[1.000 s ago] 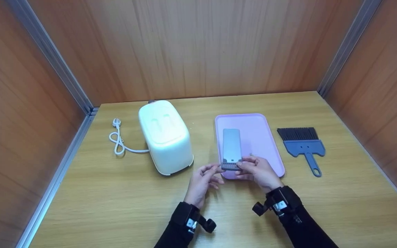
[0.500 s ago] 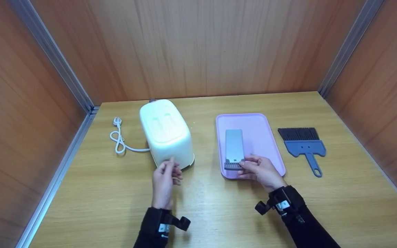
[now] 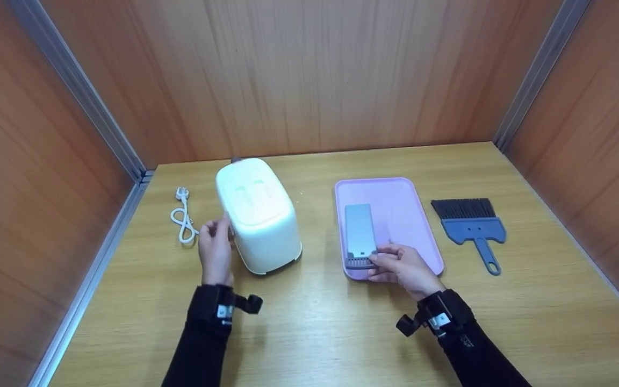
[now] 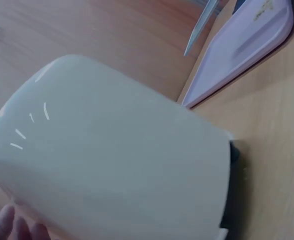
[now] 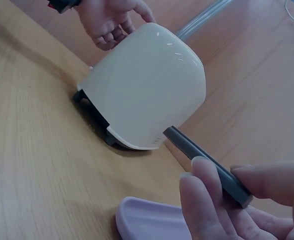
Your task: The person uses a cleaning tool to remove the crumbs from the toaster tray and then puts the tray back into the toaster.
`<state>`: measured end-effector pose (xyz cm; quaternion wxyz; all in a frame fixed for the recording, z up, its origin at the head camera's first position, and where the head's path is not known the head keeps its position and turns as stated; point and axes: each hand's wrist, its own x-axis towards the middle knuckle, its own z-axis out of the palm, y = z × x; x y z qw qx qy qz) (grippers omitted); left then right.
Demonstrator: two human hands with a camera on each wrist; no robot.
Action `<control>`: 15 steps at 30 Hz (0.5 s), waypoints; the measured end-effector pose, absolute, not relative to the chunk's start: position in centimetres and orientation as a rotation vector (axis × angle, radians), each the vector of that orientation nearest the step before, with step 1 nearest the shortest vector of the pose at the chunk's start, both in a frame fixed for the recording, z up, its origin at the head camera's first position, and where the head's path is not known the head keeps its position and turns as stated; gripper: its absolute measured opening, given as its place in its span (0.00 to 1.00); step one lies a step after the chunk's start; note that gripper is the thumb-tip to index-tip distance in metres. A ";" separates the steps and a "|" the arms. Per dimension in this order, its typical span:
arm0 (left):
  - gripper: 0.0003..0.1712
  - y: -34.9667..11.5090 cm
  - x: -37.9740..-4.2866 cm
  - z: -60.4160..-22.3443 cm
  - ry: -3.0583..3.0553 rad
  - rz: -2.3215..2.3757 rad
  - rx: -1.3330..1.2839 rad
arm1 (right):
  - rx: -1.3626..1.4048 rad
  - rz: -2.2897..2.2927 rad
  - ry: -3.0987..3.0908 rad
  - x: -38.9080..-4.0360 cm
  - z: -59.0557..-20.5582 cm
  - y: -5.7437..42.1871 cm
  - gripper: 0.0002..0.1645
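My right hand (image 3: 401,267) pinches the dark grey slotted end of a flat metal crumb tray (image 3: 359,228), held over the left part of a purple tray (image 3: 402,209). In the right wrist view, thumb and fingers clasp the crumb tray's dark edge (image 5: 207,162). A cream toaster (image 3: 264,231) stands left of the purple tray. Along its left side is my left hand (image 3: 215,255), fingertips right at the upper edge and fingers loosely bent. The right wrist view shows that hand beyond the toaster. Crumbs (image 4: 263,9) lie on the purple tray in the left wrist view.
A white power cord (image 3: 183,217) with its plug lies looped left of the toaster. On the right rests a blue brush (image 3: 473,228) with dark bristles. Wooden panels (image 3: 315,75) wall in the table at the back and sides.
My left hand has left the crumb tray, passing leftward in front of the toaster to its left side. The right hand keeps its grip on the crumb tray, almost in place.
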<state>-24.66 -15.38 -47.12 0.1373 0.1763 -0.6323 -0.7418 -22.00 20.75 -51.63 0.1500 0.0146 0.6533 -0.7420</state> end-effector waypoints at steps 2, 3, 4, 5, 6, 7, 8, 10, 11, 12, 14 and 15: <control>0.24 -15.9 -25.8 -46.2 -1.872 -2.126 0.521 | 0.047 -2.126 1.884 -22.0 -51.5 20.8 0.27; 0.26 -16.2 -26.3 -45.8 -1.904 -2.106 0.533 | 0.048 -2.123 1.885 -22.0 -51.5 20.8 0.27; 0.29 -16.4 -26.9 -45.4 -1.941 -2.081 0.549 | 0.043 -2.117 1.887 -21.9 -51.5 20.8 0.27; 0.31 -16.7 -27.3 -45.0 -1.968 -2.060 0.554 | 0.038 -2.113 1.888 -21.9 -51.5 20.8 0.27; 0.34 -16.9 -27.8 -44.7 -2.010 -2.032 0.570 | 0.038 -2.111 1.889 -21.9 -51.5 20.9 0.26; 0.36 -17.1 -28.2 -44.4 -2.052 -2.012 0.581 | 0.033 -2.109 1.889 -21.9 -51.4 20.9 0.26; 0.38 -17.2 -28.5 -44.1 -2.103 -1.986 0.589 | 0.033 -2.108 1.889 -21.9 -51.4 20.9 0.26; 0.42 -17.2 -29.2 -43.8 -2.207 -1.951 0.586 | 0.035 -2.111 1.889 -21.9 -51.4 21.0 0.26; 0.44 -17.2 -29.5 -43.7 -2.252 -1.943 0.578 | 0.037 -2.113 1.889 -21.9 -51.4 21.0 0.26; 0.46 -17.1 -29.7 -43.6 -2.301 -1.933 0.573 | 0.033 -2.114 1.888 -21.9 -51.4 21.0 0.26; 0.51 -16.8 -30.2 -43.5 -2.362 -1.936 0.542 | 0.029 -2.112 1.887 -21.9 -51.4 21.1 0.26; 0.54 -16.7 -30.4 -43.5 -2.377 -1.941 0.522 | 0.024 -2.111 1.887 -21.9 -51.4 21.1 0.26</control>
